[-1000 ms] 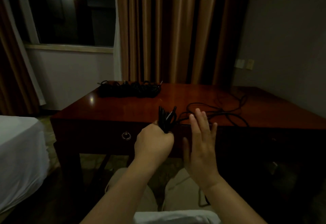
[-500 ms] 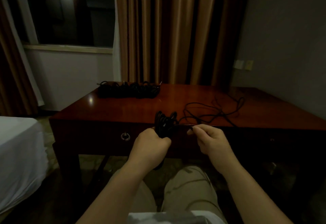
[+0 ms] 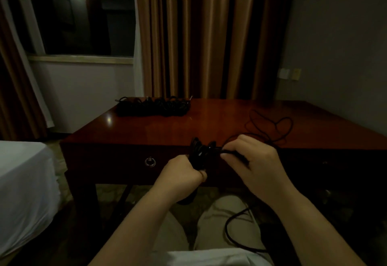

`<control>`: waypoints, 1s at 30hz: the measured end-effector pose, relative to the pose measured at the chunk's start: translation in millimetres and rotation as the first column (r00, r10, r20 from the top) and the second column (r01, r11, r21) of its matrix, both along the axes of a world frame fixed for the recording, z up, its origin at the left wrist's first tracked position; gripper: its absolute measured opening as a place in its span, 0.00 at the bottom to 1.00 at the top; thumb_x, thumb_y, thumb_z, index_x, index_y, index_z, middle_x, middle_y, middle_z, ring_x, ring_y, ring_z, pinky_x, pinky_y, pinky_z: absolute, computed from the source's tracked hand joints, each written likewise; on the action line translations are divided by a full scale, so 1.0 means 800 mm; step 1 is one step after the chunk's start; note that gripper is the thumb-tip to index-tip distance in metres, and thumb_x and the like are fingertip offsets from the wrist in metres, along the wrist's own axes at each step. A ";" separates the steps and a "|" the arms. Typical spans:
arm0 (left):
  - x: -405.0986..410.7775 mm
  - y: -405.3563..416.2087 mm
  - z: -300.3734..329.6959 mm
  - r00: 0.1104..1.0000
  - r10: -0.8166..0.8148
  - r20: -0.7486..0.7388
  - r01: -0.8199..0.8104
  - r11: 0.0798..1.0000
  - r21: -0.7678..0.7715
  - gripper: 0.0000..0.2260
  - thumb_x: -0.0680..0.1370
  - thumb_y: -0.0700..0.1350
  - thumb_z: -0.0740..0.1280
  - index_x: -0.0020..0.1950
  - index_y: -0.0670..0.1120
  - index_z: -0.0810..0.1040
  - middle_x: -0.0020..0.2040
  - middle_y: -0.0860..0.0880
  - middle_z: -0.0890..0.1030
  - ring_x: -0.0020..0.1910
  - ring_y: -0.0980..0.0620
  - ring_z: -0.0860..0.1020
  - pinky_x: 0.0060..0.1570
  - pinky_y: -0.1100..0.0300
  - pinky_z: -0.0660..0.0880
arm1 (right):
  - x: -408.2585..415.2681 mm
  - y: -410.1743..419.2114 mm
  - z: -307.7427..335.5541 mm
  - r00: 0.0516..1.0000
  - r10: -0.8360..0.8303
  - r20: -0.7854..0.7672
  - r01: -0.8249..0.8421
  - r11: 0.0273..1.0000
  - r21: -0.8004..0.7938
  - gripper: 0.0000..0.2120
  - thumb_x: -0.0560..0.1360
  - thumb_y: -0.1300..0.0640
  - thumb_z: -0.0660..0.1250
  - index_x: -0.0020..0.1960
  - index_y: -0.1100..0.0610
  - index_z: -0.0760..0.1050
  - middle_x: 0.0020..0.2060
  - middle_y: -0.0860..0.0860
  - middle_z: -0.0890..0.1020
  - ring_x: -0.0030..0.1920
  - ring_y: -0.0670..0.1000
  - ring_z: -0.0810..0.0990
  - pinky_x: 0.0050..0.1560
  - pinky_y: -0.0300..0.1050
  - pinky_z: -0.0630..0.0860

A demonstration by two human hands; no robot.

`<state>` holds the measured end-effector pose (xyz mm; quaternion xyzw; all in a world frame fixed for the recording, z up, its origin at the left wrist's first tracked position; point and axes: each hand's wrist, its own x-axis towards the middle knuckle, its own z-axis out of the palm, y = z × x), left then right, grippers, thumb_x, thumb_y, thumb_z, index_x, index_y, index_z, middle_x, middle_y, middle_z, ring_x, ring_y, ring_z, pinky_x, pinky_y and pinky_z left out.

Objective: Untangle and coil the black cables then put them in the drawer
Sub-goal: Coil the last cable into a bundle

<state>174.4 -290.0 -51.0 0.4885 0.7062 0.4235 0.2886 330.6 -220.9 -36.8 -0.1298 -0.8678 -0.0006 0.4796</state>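
Note:
My left hand (image 3: 181, 176) grips a bundle of black cable loops (image 3: 200, 152) in front of the desk's near edge. My right hand (image 3: 254, 162) pinches the free strand of the same cable just right of the bundle. That loose black cable (image 3: 270, 125) trails back in curves over the right part of the dark red wooden desk (image 3: 167, 131). A pile of coiled black cables (image 3: 154, 106) lies at the desk's far left. The drawer front with its metal ring pull (image 3: 150, 162) is shut, left of my hands.
A bed with white sheet (image 3: 23, 188) stands at the left. Brown curtains (image 3: 201, 35) and a dark window (image 3: 83, 14) are behind the desk. Another black cable strand (image 3: 232, 232) crosses my lap. A wall socket (image 3: 290, 73) is at the right.
My right hand, open a second ago, closed on the free strand and moved in beside the bundle. The loose cable on the desk has shifted. My left hand kept its grip.

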 end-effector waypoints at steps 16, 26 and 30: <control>0.023 -0.032 -0.003 0.751 -0.477 0.456 0.298 0.862 0.411 0.24 0.59 0.37 0.66 0.56 0.40 0.74 0.25 0.49 0.72 0.23 0.53 0.71 0.26 0.62 0.71 | -0.024 -0.020 -0.025 0.978 0.055 -0.199 -0.190 0.619 -0.762 0.25 0.75 0.38 0.53 0.30 0.55 0.71 0.24 0.46 0.70 0.25 0.43 0.68 0.30 0.39 0.65; 0.019 -0.029 -0.006 0.808 -0.213 0.549 0.009 0.937 0.350 0.07 0.71 0.33 0.64 0.45 0.43 0.78 0.31 0.47 0.74 0.32 0.50 0.75 0.34 0.56 0.73 | -0.027 -0.026 -0.035 0.969 0.245 0.028 -0.053 0.318 -0.947 0.16 0.77 0.45 0.59 0.38 0.54 0.75 0.24 0.46 0.71 0.24 0.44 0.67 0.28 0.39 0.63; 0.007 -0.026 0.007 0.790 -0.089 0.607 -0.151 0.931 0.332 0.08 0.77 0.35 0.61 0.43 0.44 0.78 0.41 0.46 0.78 0.45 0.46 0.79 0.45 0.51 0.76 | -0.030 -0.028 -0.055 0.976 0.126 0.178 0.071 0.586 -0.807 0.12 0.79 0.53 0.60 0.39 0.47 0.75 0.27 0.44 0.75 0.27 0.39 0.71 0.32 0.35 0.66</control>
